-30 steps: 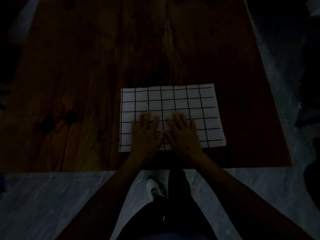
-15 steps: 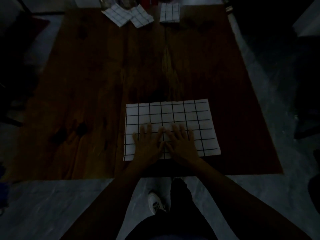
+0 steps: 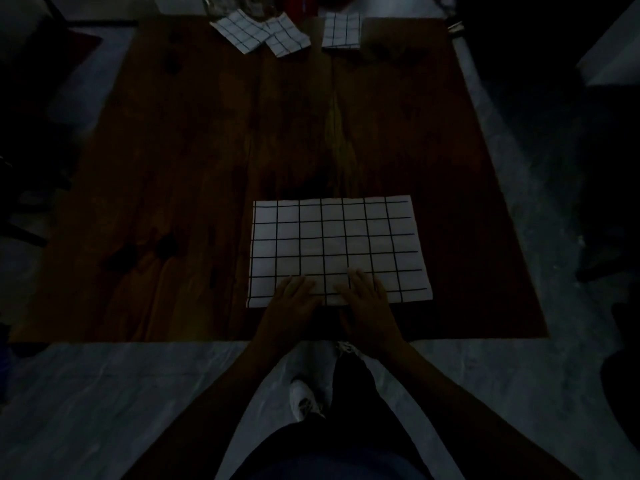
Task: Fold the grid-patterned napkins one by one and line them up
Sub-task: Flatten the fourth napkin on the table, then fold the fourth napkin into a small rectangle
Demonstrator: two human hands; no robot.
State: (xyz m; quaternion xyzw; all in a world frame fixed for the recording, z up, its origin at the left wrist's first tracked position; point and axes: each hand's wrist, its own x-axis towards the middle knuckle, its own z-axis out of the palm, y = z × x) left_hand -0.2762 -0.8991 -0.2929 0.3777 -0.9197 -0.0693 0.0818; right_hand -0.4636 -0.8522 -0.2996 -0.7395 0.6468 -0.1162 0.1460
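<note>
1. the large grid-patterned napkin (image 3: 337,244) lies flat on the dark wooden counter (image 3: 173,188), close to the counter's near edge and a little right of its middle.
2. the left hand (image 3: 289,306) rests palm down on the napkin's near edge, fingers straight and relaxed, gripping nothing.
3. the right hand (image 3: 369,306) lies just beside it on the same near edge, fingers also flat and loose, holding nothing.
4. along the counter's far edge lie three small folded napkins: a tilted folded napkin (image 3: 240,31), a second folded napkin (image 3: 287,38) touching it, and a square folded napkin (image 3: 341,31) apart to their right.
5. a white shoe (image 3: 303,400) stands on the grey floor (image 3: 104,393) below the counter's near edge.
</note>
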